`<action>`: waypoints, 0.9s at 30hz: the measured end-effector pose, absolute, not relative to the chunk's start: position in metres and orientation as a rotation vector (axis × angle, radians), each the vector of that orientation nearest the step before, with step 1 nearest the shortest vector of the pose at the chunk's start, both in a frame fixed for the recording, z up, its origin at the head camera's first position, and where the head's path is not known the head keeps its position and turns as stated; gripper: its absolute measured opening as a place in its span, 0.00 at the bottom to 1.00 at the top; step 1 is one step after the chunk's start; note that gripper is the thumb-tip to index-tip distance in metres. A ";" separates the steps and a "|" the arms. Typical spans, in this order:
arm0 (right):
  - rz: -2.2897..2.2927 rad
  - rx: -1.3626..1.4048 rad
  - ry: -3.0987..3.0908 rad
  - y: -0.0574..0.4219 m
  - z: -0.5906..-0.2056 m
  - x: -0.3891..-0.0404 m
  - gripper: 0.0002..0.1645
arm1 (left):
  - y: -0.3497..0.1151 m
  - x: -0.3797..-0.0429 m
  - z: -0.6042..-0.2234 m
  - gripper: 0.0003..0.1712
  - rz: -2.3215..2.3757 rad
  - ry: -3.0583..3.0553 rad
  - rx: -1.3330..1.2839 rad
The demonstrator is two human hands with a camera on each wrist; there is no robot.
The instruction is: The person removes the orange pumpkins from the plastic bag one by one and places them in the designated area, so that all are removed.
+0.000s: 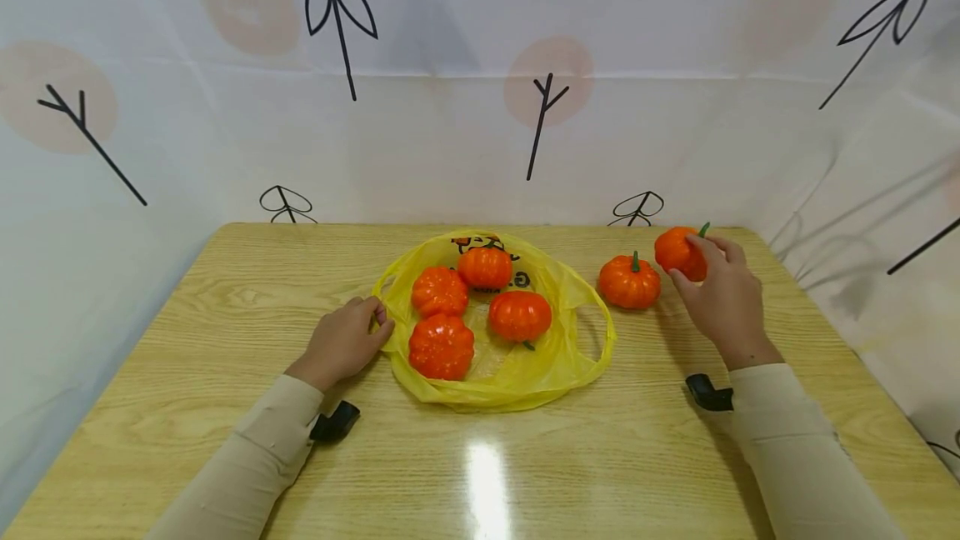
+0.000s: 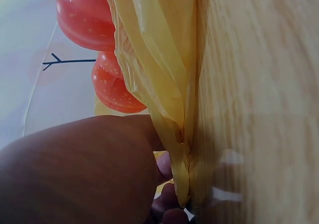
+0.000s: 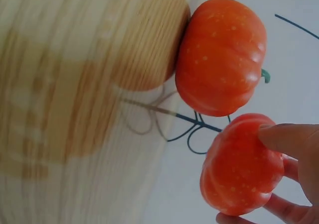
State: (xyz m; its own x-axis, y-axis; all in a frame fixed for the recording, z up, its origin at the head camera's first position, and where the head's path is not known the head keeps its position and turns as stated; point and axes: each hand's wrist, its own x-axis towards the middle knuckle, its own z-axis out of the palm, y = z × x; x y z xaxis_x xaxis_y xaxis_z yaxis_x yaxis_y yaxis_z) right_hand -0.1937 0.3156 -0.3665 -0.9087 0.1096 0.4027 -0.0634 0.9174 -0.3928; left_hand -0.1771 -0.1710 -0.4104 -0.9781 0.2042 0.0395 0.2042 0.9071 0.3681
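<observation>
In the head view, a yellow plastic bag [image 1: 487, 386] lies spread on the table with its mouth wide. Inside it are several orange toy pumpkins [image 1: 441, 347]. My left hand [image 1: 347, 342] pinches the bag's left rim; in the left wrist view its fingers [image 2: 167, 199] are partly hidden behind the yellow film. On the far right, my right hand [image 1: 723, 294] grips an orange pumpkin with a green stem [image 1: 677, 252] between thumb and fingers. That pumpkin is tilted. Just left of it, another pumpkin [image 1: 630, 282] stands upright on the table, its stem up.
The wooden table [image 1: 225, 357] ends at a white wall cloth [image 1: 450, 140] printed with black plant drawings. The bag's right handle loop [image 1: 609, 340] lies flat near the standing pumpkin. A light glare shows on the table's front.
</observation>
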 end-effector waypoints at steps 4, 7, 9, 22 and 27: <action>0.561 -0.042 -2.688 0.320 -0.369 -0.195 0.34 | -0.171 -0.178 -0.411 0.10 -0.599 -3.064 -0.332; 0.548 -0.047 -2.725 0.322 -0.371 -0.197 0.34 | -0.170 -0.178 -0.411 0.10 -0.603 -3.065 -0.331; 0.545 -0.058 -2.760 0.323 -0.372 -0.197 0.35 | -0.170 -0.178 -0.411 0.10 -0.603 -3.067 -0.331; 0.611 -0.046 -2.906 0.334 -0.381 -0.194 0.37 | -0.173 -0.177 -0.413 0.10 -0.608 -3.085 -0.310; 0.602 -0.030 -2.918 0.336 -0.379 -0.197 0.38 | -0.171 -0.178 -0.411 0.10 -0.607 -3.065 -0.317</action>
